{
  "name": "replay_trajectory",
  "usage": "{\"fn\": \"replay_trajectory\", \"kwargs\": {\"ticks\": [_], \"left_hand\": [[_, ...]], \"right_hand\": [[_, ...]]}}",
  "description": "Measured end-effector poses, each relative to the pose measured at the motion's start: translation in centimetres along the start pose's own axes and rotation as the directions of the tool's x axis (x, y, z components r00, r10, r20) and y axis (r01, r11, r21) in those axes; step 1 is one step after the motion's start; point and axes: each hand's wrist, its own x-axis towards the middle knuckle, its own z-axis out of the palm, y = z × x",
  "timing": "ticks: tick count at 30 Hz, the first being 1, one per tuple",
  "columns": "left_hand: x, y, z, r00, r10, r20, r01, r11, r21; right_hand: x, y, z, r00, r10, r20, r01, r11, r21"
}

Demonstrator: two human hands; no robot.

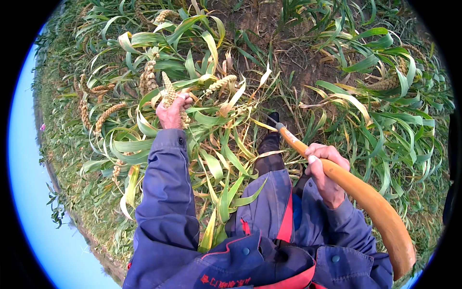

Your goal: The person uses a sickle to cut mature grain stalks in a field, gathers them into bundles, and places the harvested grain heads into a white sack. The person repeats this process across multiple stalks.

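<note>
My left hand's gripping a seed head (168,91), which pokes up past my fingers on the far side of the fist. It's pale yellow-green, knobbly and tapered. Right hand (329,171) is wrapped around a wooden handle (369,198), orange-brown, thick and curved, widening toward the near right; a thin blade (273,118) points far left. Whitish patch on the handle, can't read it. There's red lettering on my jacket (166,188) too.
</note>
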Motion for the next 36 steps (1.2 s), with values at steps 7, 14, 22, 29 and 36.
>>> {"fn": "replay_trajectory", "kwargs": {"ticks": [7,14,22,29,36], "left_hand": [[2.4,1.3,4.4,0.993,-0.031,0.111,-0.057,0.708,0.704],[3.3,0.0,9.3,0.733,-0.255,0.631,-0.415,0.567,0.711],[3.5,2.7,9.0,0.822,-0.211,0.529,0.035,0.946,0.323],[2.6,4.5,6.3,0.854,-0.182,0.488,0.081,0.972,0.221],[1.8,4.6,4.9,0.870,-0.214,0.445,0.104,0.960,0.259]], "right_hand": [[0.8,-0.3,1.8,0.998,-0.033,-0.055,0.037,0.997,0.072],[1.3,-1.5,3.3,0.991,-0.129,-0.042,0.131,0.990,0.053],[1.2,-1.9,4.9,0.948,-0.319,-0.014,0.319,0.944,0.084],[1.6,-3.5,6.7,0.885,-0.442,0.149,0.430,0.897,0.107],[-1.3,-6.7,5.6,0.892,-0.425,0.155,0.424,0.905,0.036]]}}
